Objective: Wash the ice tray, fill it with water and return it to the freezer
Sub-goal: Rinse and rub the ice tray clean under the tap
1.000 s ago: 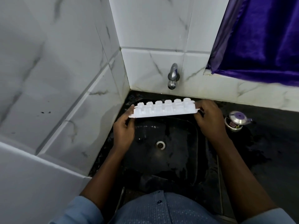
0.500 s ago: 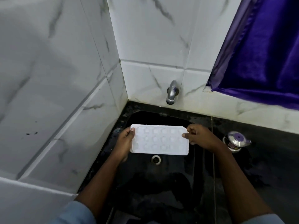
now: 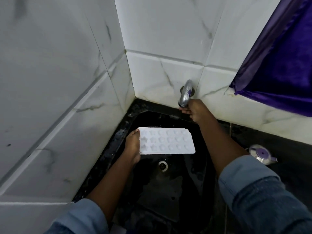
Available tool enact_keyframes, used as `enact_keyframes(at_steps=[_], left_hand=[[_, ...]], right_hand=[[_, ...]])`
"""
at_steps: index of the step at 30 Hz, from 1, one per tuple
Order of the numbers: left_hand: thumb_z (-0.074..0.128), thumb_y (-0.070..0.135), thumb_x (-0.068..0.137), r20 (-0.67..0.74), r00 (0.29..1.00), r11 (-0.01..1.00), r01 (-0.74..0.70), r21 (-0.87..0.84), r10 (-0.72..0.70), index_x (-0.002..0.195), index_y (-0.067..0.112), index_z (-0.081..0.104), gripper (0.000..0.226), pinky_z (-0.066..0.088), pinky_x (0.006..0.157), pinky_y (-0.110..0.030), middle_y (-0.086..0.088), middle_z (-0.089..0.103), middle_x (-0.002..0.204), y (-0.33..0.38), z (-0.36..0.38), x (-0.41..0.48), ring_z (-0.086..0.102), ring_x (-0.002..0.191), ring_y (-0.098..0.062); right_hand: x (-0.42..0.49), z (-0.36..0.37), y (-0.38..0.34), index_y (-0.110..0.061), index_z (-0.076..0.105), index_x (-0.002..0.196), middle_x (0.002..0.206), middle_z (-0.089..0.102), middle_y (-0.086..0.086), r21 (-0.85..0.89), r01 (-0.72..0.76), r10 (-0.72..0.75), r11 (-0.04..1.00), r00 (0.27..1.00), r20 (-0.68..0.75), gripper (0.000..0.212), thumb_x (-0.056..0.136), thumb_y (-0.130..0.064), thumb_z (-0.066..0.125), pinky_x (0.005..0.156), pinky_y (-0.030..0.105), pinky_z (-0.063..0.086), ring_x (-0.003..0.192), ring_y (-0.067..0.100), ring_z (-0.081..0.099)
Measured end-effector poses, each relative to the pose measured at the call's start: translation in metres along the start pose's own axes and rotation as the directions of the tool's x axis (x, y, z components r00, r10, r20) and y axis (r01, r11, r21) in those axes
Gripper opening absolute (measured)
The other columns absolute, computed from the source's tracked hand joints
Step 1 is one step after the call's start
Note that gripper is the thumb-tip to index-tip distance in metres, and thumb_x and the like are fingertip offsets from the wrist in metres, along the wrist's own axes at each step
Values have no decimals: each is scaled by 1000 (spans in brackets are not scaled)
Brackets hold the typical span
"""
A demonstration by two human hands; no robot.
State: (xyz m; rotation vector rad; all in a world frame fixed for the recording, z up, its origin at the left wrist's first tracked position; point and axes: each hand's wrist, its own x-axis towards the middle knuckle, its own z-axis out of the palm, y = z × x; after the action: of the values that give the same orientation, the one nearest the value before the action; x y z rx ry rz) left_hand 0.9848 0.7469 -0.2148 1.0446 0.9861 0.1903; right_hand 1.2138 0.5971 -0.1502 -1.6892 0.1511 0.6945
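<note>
Legible text, labels, brands, numbers: none.
The ice tray, the tap, the wall tiles, the purple curtain and the round lid on the desk carry no lettering or marking that can be read at this sharpness.
</note>
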Motion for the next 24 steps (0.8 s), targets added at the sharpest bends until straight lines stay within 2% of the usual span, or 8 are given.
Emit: enact_keyframes(at_steps=[2, 5, 8, 11, 16, 20, 23, 24], left_hand=[[46, 33, 112, 32, 999, 999, 35, -27, -34, 124, 5, 71, 40, 65, 67, -44, -18, 78, 115, -1, 2, 2, 77, 101, -40], [43, 40, 113, 27, 996, 995, 84, -45, -83, 116, 6, 73, 45, 63, 59, -37, -15, 80, 107, 0, 8, 0, 79, 89, -34], [45, 43, 112, 53, 995, 994, 87, -60, -84, 119, 5, 73, 47, 64, 71, -43, -17, 79, 112, 4, 8, 5, 78, 96, -38], [45, 46, 110, 88, 992, 994, 93, -63, -87, 124, 6, 72, 50, 62, 84, -50, -18, 77, 119, 9, 10, 4, 77, 104, -40], [45, 43, 112, 62, 997, 997, 41, -64, -37, 115, 7, 75, 47, 64, 67, -40, -13, 81, 106, 15, 13, -1, 80, 92, -33], [47, 47, 110, 38, 999, 997, 38, -66, -36, 120, 6, 75, 50, 64, 84, -54, -16, 80, 112, 18, 12, 1, 78, 99, -38], [47, 48, 110, 24, 999, 997, 27, -71, -25, 119, 7, 75, 50, 63, 86, -54, -15, 80, 112, 20, 13, 3, 78, 99, -37], [47, 48, 110, 28, 999, 996, 24, -81, -22, 120, 7, 75, 51, 63, 88, -56, -15, 80, 112, 20, 14, 3, 78, 100, -38]], right_hand=[[10, -2, 2, 5, 66, 125, 105, 77, 17, -4, 38, -38, 999, 998, -46, 33, 98, -13, 59, 54, 21, 51, 64, 13, 70], [21, -4, 4, 7, 66, 121, 91, 77, 15, -58, 62, -68, 996, 993, -100, 33, 95, -12, 66, 51, 22, 55, 63, 16, 72], [23, -4, 3, 8, 66, 118, 83, 74, 15, -118, 77, -90, 990, 989, -116, 33, 94, -14, 70, 46, 22, 51, 58, 17, 68], [25, -5, 3, 9, 68, 113, 80, 73, 15, -137, 96, -113, 986, 987, -117, 31, 93, -15, 72, 52, 26, 51, 56, 17, 67], [33, -5, 3, 8, 67, 110, 77, 73, 14, -218, 81, -112, 973, 985, -134, 35, 91, -20, 77, 55, 28, 53, 50, 16, 68], [33, -5, -3, 3, 71, 101, 71, 70, 12, -311, 87, -137, 946, 980, -142, 31, 87, -22, 83, 47, 28, 54, 51, 19, 67], [34, -6, -3, -1, 73, 96, 73, 75, 12, -323, 97, -146, 941, 981, -131, 35, 80, -28, 88, 63, 43, 63, 60, 24, 74], [32, -6, -3, -2, 73, 96, 75, 75, 10, -318, 106, -150, 942, 982, -115, 30, 83, -26, 85, 65, 41, 62, 60, 21, 74]])
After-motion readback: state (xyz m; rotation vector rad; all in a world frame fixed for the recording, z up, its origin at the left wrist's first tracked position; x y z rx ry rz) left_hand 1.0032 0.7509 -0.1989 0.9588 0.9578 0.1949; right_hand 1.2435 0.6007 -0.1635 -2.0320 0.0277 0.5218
